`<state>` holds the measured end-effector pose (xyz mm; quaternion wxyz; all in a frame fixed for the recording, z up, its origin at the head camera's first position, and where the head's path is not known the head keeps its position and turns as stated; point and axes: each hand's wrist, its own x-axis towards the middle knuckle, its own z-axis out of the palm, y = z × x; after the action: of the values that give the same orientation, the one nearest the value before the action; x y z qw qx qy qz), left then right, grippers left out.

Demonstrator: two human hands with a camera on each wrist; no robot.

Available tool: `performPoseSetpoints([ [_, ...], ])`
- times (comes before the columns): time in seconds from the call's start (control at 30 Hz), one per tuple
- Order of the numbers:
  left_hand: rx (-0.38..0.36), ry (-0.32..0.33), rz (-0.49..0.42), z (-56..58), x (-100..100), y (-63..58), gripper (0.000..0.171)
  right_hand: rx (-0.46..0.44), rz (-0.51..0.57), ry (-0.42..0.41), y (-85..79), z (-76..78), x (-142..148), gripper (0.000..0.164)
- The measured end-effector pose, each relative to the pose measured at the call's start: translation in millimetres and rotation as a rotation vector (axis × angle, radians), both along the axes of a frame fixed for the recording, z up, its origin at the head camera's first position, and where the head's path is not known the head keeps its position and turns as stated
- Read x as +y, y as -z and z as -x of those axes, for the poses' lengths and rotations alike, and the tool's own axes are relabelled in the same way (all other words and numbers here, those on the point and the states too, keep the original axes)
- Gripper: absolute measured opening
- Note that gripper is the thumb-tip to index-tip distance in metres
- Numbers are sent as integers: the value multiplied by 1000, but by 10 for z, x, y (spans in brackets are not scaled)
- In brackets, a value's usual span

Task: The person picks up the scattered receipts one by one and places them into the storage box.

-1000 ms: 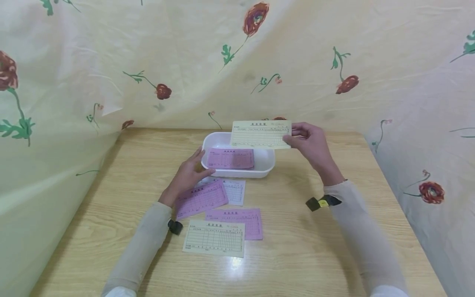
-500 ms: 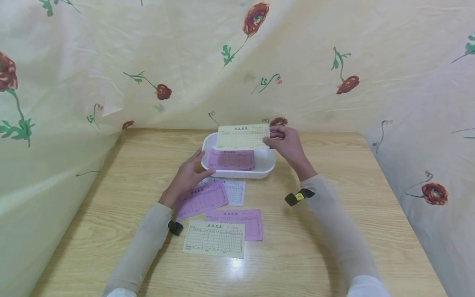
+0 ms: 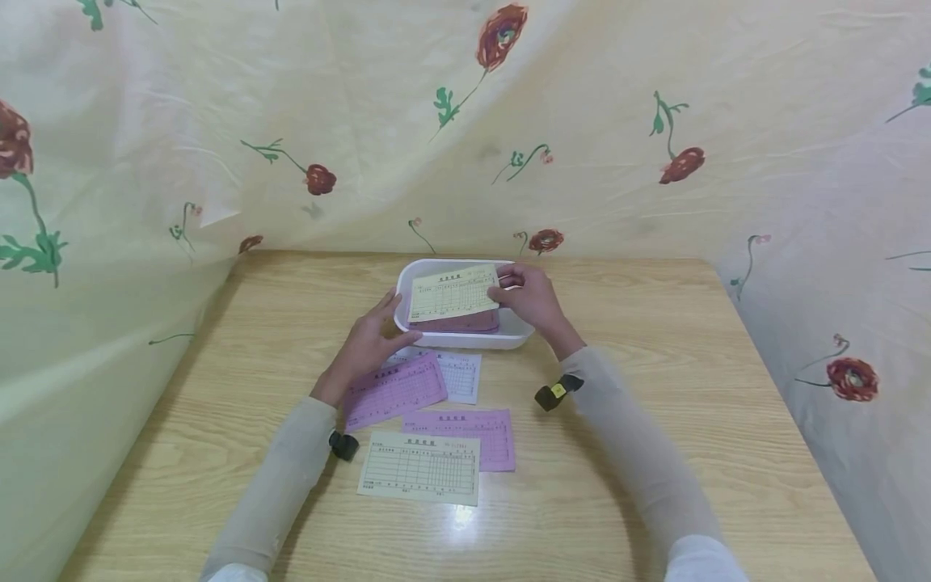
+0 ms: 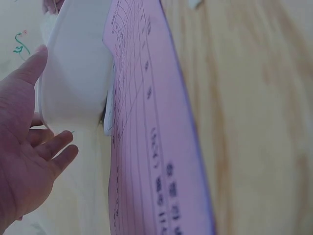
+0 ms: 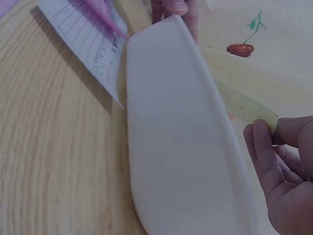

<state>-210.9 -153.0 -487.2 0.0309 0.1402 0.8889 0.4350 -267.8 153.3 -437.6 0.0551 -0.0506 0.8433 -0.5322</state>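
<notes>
Yellow slip (image 3: 452, 294) is over the white tray (image 3: 473, 342), left end dipped inside the rim, right end raised. It sits skewed above the pink stack (image 3: 454, 324); can't tell if the two touch, or if it's one sheet or several.

Right hand (image 3: 534, 297): thumb and fingers pinch the yellow slip by its right end, closed narrow on the paper. Left hand (image 3: 369, 339): spread wide around the tray's left end, thumb at the near side, fingers at the end wall, no paper held.

To seat it well: bring the left end down on the stack first, rotate to match the stack's edges, then lower the right end. Release only once it lies flat, and draw the fingers out sideways so they don't drag the stack. Mind knuckles on the right rim. Left hand only needs light pressure; squeezing could flex or shift the tray.

On the surface (image 3: 596, 501), in front of the tray: left pink slip (image 3: 396, 392) over a white slip (image 3: 462, 380), front yellow slip (image 3: 419, 469) over right pink slip (image 3: 498, 440). Left wrist is close to the left pink slip, so lift clear rather than sweep.
</notes>
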Motion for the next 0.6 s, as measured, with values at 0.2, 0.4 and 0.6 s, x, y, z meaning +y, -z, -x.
performPoseSetpoints([
  [0.2,-5,4,3,6,-3,5,97,0,-1,-12,35,-1,-89,34],
  [0.4,-7,-1,8,7,-3,5,98,22,-46,-35,52,24,-151,33],
  [0.6,-3,-2,3,5,2,0,97,39,-83,-42,55,33,-166,30],
])
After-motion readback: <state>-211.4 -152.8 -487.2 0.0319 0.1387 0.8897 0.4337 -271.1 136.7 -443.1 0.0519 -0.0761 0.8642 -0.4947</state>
